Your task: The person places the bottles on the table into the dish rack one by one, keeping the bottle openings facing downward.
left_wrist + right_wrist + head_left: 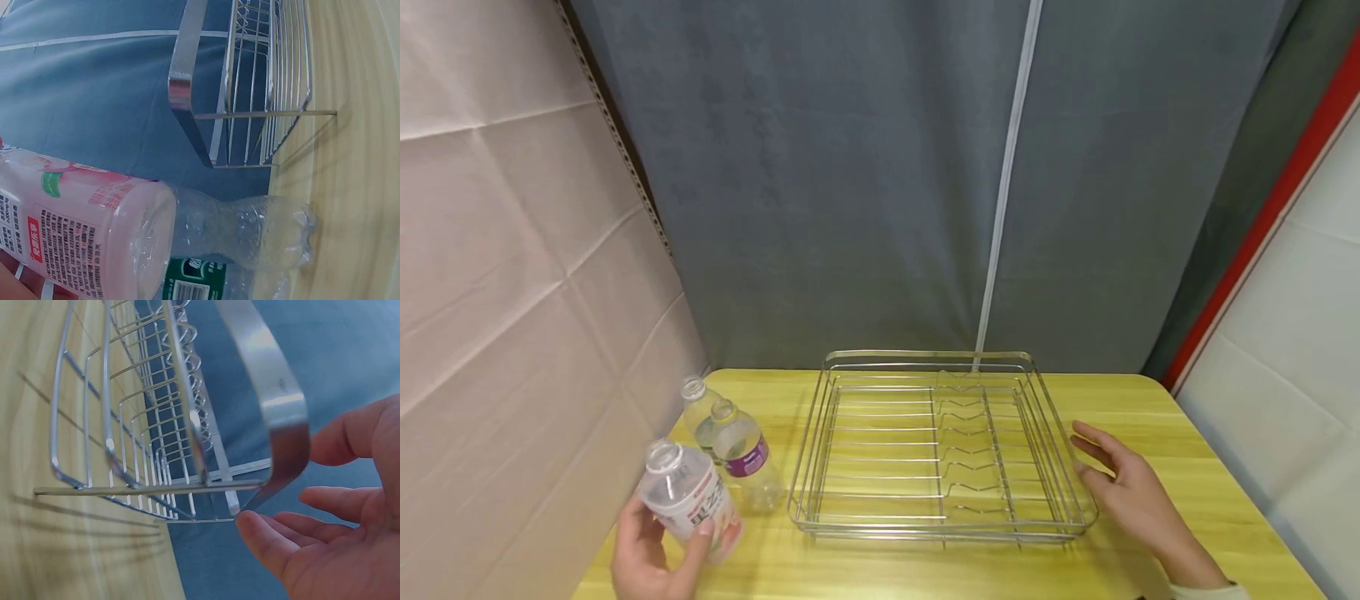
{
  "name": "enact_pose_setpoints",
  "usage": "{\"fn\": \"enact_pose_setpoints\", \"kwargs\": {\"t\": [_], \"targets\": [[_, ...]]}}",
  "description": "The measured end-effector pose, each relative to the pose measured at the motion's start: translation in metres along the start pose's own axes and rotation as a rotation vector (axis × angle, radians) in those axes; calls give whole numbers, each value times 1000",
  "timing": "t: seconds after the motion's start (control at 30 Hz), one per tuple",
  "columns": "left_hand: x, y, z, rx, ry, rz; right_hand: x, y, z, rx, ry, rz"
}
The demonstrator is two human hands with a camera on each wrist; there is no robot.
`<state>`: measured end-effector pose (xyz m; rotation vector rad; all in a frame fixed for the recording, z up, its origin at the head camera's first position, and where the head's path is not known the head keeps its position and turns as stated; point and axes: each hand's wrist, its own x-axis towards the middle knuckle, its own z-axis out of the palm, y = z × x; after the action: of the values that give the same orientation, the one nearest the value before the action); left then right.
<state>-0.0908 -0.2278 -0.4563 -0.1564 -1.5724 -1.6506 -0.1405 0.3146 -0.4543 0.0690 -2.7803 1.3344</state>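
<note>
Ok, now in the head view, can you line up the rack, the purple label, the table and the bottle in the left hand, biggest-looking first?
1. Table, though its near edge is cut off
2. Rack
3. Held bottle
4. Purple label

Curtained-off booth

I look into a makeshift booth: a grey curtain (850, 183) at the far side, creased pale sheeting (512, 225) at left and a red-edged white sheet (1300, 308) at right enclose a wood-grain table (1105, 393).
</note>
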Motion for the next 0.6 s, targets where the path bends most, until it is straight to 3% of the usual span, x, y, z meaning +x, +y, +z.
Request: {"fn": "enact_pose_setpoints", "kwargs": {"t": [0.13,0.23,0.6], "targets": [[2,1,5,-65,-76,87,-2,-6,-1,57,16,-12],[4,0,9,-37,-139,150,-2,-12,-1,127,37,-48],[9,5,33,26,-308,165,-2,-37,1,189,123,-184]]}}
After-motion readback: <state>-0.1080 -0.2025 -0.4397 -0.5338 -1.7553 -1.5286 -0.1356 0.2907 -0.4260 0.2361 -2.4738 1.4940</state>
